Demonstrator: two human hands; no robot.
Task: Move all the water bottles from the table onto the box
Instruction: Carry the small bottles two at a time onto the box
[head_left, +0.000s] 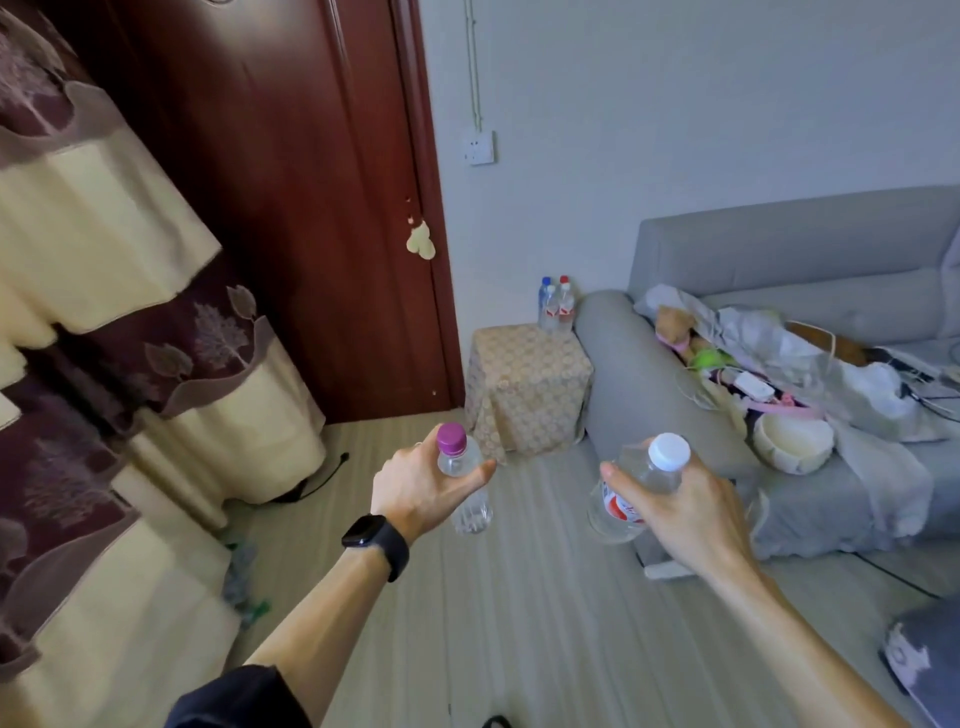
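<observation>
Your left hand (421, 488) grips a purple-capped bottle (462, 483) below its neck; your right hand (680, 506) clasps a white-capped bottle (636, 486). Both likely light, crushable plastic, slippery; the box (527, 384) stands beyond your fingertips.

Pale wall (727, 104) with a socket (479, 147), dark red wooden door (291, 197), patterned curtains (104, 291), cluttered grey sofa (779, 322), striped light floor (519, 597).

The person's left arm (322, 618) wears a black smartwatch (376, 543) with a wide black strap at the wrist and a dark sleeve (239, 699) pushed up near the elbow; the right arm (810, 639) is bare.
</observation>
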